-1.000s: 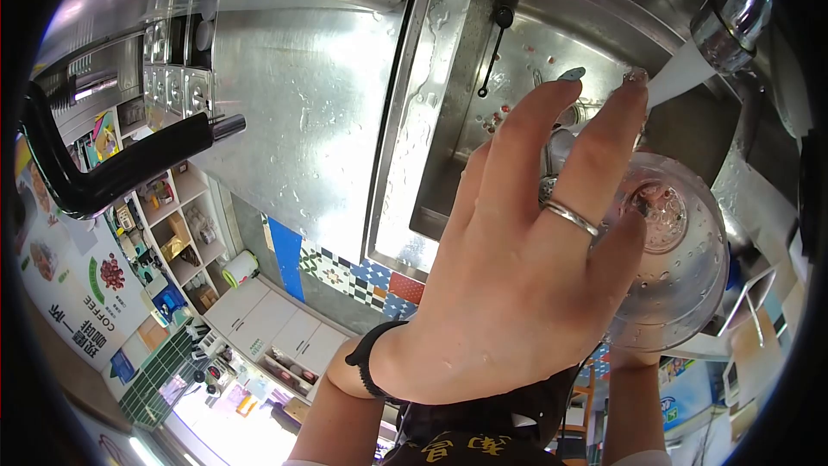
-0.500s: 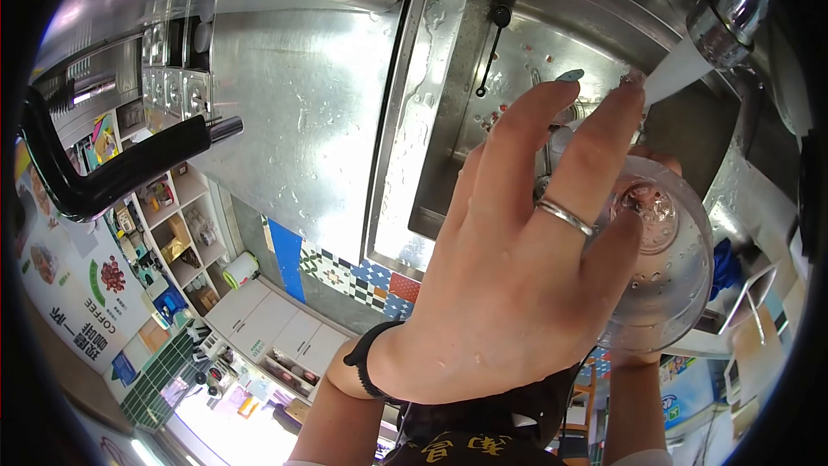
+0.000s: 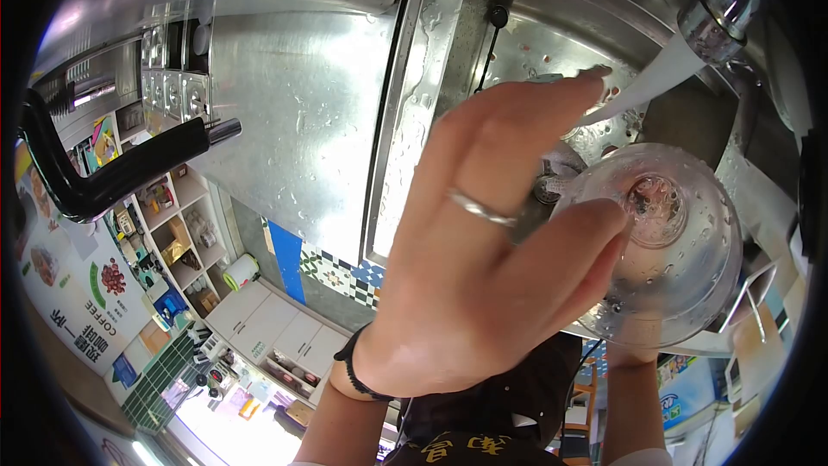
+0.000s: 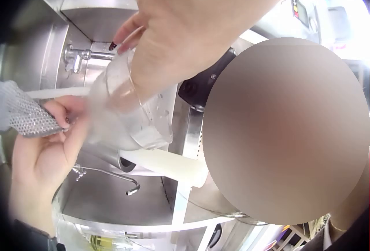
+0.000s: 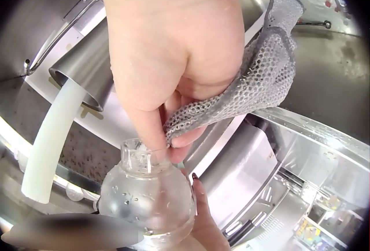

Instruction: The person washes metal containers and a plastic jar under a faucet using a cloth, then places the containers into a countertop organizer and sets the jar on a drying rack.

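My left hand [image 3: 461, 293], with a ring and a black wristband, grips a clear, wet, round vessel [image 3: 681, 293], its thumb overlapping the wide end in the head view. In the left wrist view, dark-nailed fingers of that left hand [image 4: 167, 43] show past the vessel [image 4: 107, 126]. My right hand [image 5: 173, 48] pinches a grey mesh cloth [image 5: 263, 69] right at the vessel's narrow neck [image 5: 141, 157]. Seen from the left wrist, this right hand [image 4: 40, 164] is on the neck side. The vessel mostly hides it in the head view.
Beyond the hands is a steel sink [image 3: 552, 47] with small reddish bits and a black-ended rod [image 3: 496, 19]. A metal tap [image 3: 714, 22] with a white tube [image 3: 660, 78] hangs over it. Left of the sink runs a wet steel counter [image 3: 293, 121].
My left hand has shifted left in the head view, and its raised fingers have bent. More of the vessel now shows at its right, and fingertips seen behind the vessel's upper edge are hidden.
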`<state>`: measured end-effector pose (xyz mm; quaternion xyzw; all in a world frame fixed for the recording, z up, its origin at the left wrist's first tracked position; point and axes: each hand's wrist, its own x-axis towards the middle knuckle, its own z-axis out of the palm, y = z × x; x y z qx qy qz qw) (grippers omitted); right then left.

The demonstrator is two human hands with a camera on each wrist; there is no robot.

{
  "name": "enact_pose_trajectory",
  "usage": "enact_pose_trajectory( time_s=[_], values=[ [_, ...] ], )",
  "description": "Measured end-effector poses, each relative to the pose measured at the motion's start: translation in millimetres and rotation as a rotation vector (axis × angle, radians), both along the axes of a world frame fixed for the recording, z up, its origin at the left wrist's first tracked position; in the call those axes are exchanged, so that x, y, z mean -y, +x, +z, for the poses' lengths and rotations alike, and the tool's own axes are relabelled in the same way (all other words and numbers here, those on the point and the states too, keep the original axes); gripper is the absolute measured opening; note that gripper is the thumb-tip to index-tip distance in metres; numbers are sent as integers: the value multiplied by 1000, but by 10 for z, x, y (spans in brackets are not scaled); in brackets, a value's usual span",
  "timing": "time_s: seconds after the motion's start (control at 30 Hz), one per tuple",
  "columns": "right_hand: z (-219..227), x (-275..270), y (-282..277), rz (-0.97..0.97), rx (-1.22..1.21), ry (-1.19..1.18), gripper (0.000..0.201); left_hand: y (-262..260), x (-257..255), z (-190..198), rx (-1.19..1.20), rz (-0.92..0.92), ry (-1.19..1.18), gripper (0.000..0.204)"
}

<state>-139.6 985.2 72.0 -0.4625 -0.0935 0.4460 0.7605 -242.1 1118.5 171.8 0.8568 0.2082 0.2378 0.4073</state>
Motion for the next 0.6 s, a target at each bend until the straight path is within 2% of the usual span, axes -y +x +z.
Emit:
enact_pose_trajectory(
  time_s=[0.1, 0.2, 0.3, 0.43, 0.5, 0.53, 0.6],
  values=[
    [-29, -16, -3, 29, -59, 19, 28, -89, -28, 40, 69, 73, -147, 32],
    [-60, 9, 11, 60, -121, 43, 28, -237, 33, -107, -42, 144, -347, 37],
    [-107, 9, 13, 83, -170, 62, 28, -363, 157, -347, -131, 9, -641, 50],
    [-147, 15, 10, 112, -223, 78, 28, -348, 283, -344, -109, -171, -785, 64],
    [-169, 27, 2, 127, -246, 87, 28, -364, 326, -389, 109, -177, -1046, 69],
    [-174, 37, -6, 133, -255, 92, 28, -372, 381, -479, 309, -149, -1250, 71],
    [-200, 43, -14, 148, -265, 105, 28, -388, 409, -533, 446, -47, -1465, 68]
  ],
)
